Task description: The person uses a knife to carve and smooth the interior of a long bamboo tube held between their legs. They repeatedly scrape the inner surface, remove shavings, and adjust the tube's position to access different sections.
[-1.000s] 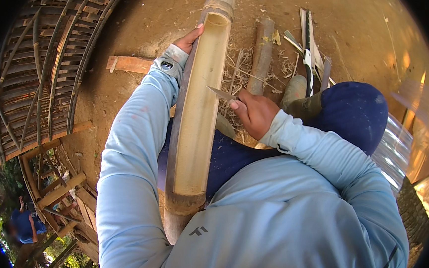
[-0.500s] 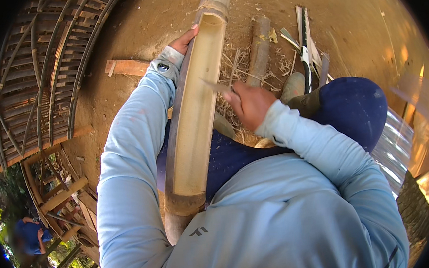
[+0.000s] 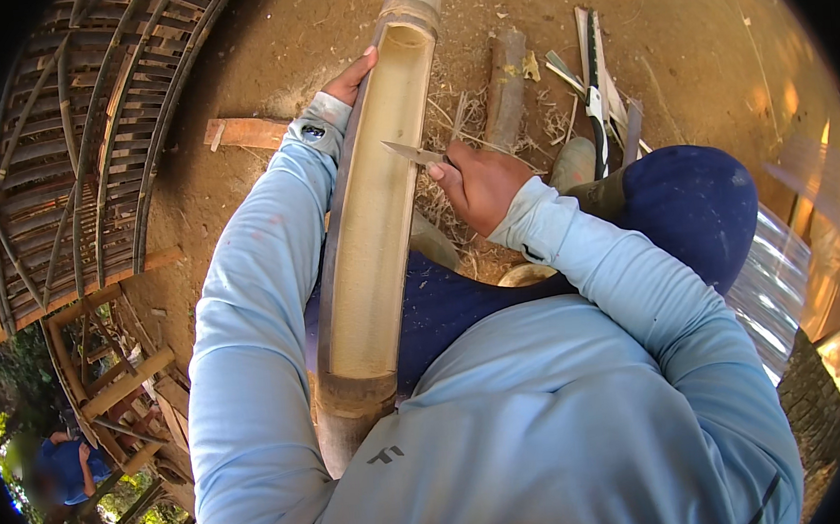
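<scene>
Bamboo pole (image 3: 371,231) gripped by the left hand (image 3: 350,78); right hand (image 3: 483,184) clasps a knife (image 3: 413,152) over it.

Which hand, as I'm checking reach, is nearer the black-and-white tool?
Right. The right hand, holding a knife, is left of the tool; the left hand, holding the bamboo, is farther left.

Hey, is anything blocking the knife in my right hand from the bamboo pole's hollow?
Nothing visible is. Your right hand holds the knife, its blade reaching over the cut-open bamboo pole; your left hand holds the pole's left edge, farther up and clear of the blade.
</scene>
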`<state>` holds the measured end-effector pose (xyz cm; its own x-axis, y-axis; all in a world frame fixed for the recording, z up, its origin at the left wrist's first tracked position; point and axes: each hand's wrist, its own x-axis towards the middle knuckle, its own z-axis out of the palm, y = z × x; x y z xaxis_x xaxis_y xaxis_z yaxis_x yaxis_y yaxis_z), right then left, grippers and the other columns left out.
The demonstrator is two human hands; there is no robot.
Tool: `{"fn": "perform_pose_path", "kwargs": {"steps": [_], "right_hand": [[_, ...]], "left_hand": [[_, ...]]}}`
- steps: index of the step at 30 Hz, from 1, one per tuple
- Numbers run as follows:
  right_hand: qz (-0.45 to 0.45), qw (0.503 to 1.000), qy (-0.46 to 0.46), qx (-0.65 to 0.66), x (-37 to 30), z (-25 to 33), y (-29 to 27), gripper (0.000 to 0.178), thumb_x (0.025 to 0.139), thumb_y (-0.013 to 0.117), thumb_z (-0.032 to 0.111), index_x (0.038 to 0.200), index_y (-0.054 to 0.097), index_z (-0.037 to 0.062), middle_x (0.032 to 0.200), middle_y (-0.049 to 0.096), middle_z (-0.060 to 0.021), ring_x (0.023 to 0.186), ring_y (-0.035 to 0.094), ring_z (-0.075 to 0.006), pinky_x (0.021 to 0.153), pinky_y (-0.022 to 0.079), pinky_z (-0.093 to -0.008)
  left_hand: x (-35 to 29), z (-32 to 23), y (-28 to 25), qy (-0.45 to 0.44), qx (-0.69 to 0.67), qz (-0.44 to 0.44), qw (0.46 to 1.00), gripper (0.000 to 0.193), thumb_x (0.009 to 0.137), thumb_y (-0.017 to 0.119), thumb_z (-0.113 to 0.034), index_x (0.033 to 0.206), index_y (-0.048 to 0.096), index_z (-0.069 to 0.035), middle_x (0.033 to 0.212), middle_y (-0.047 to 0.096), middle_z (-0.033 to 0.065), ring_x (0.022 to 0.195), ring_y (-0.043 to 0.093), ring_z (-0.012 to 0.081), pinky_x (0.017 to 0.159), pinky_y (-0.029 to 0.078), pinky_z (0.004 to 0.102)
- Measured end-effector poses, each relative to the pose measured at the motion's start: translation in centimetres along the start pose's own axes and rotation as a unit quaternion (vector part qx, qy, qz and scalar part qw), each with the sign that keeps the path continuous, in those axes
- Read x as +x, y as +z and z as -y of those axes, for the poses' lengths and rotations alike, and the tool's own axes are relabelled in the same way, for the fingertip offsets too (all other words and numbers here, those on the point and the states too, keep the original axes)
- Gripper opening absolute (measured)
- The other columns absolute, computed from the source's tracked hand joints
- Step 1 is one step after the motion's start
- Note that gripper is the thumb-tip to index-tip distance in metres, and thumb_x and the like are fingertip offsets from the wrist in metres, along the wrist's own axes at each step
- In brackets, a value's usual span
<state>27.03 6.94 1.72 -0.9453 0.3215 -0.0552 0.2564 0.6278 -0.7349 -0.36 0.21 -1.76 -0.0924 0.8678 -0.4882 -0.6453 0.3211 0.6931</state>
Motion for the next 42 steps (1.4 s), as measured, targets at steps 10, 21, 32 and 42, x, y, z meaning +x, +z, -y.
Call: {"fn": "perform_pose_path", "kwargs": {"steps": [10, 21, 32, 42], "right_hand": [[-0.019, 1.0, 0.015, -0.003, 1.4, 0.6, -0.2, 0.045, 0.103, 0.04, 0.042, 0.102, 0.054, -0.0009, 0.082, 0.065, -0.0292, 0.079, 0.064, -0.0486, 0.072, 0.05, -0.0555], [-0.008, 0.998, 0.039, 0.04, 2.5, -0.3, 0.0, 0.046, 0.106, 0.037, 0.042, 0.096, 0.053, -0.0009, 0.078, 0.06, -0.0307, 0.075, 0.059, -0.0509, 0.069, 0.046, -0.0562], [-0.002, 0.999, 0.044, 0.013, 2.4, -1.3, -0.3, 0.05, 0.106, 0.034, 0.044, 0.096, 0.054, -0.0007, 0.076, 0.062, -0.0292, 0.073, 0.061, -0.0498, 0.068, 0.047, -0.0559], [0.023, 0.997, 0.073, 0.023, 5.0, -2.5, -1.1, 0.058, 0.106, 0.03, 0.047, 0.098, 0.058, -0.004, 0.085, 0.065, -0.0287, 0.082, 0.063, -0.0473, 0.079, 0.049, -0.0537]], "left_hand": [[-0.4, 0.1, 1.0, -0.006, -0.003, -0.024, 1.0, 0.055, 0.097, 0.056, -0.053, 0.127, 0.062, -0.008, 0.106, 0.072, 0.0089, 0.089, 0.07, 0.0188, 0.079, 0.059, 0.0349], [-0.6, 0.4, 1.0, 0.012, -0.008, -0.05, 0.999, 0.058, 0.093, 0.061, -0.055, 0.127, 0.062, -0.008, 0.106, 0.072, 0.0114, 0.089, 0.071, 0.023, 0.081, 0.059, 0.0386], [-0.6, 0.8, 0.2, 0.034, -0.025, -0.061, 0.997, 0.053, 0.1, 0.054, -0.047, 0.134, 0.057, -0.007, 0.115, 0.07, 0.0084, 0.097, 0.069, 0.019, 0.084, 0.058, 0.0344], [-0.9, 0.6, 0.8, 0.03, -0.014, -0.06, 0.998, 0.057, 0.096, 0.058, -0.053, 0.131, 0.059, -0.008, 0.11, 0.071, 0.0121, 0.091, 0.071, 0.0228, 0.082, 0.059, 0.0378]]}}
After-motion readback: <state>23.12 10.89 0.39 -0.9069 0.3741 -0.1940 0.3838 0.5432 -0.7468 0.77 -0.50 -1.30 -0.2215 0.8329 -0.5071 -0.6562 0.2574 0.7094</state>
